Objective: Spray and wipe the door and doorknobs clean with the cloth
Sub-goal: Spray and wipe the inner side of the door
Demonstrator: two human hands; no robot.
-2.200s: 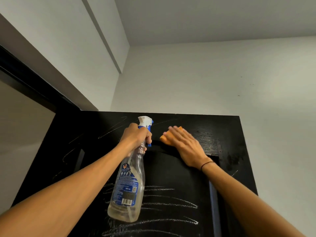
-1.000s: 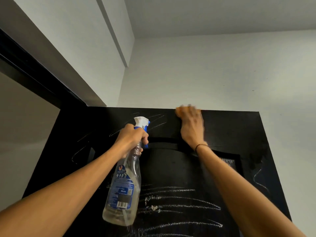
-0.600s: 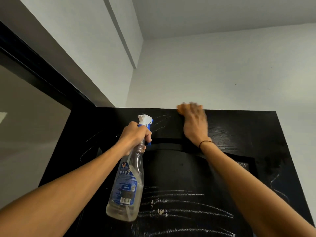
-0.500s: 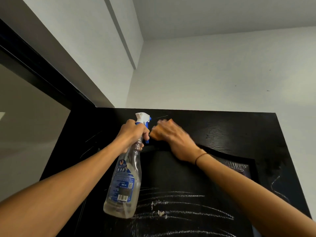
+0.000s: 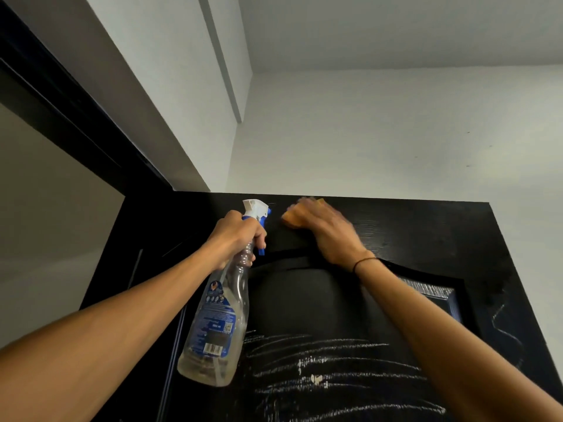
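Observation:
The black door (image 5: 426, 233) fills the lower part of the view, seen from below, with white smear streaks (image 5: 320, 354) across its middle panel. My right hand (image 5: 329, 233) lies flat on an orange cloth (image 5: 292, 219) and presses it against the door just under the top edge; the hand is motion-blurred. My left hand (image 5: 237, 236) grips the neck of a clear spray bottle (image 5: 217, 324) with a white and blue trigger head, held close to the door left of the cloth. No doorknob is in view.
A black door frame (image 5: 61, 117) runs along the left, with a dim opening below it. White walls and ceiling (image 5: 380, 132) rise behind the door. A white squiggle mark (image 5: 502, 327) sits near the door's right edge.
My right hand has swept the cloth from beside the bottle's nozzle up and right toward the top edge. My left hand and the bottle have stayed nearly in place.

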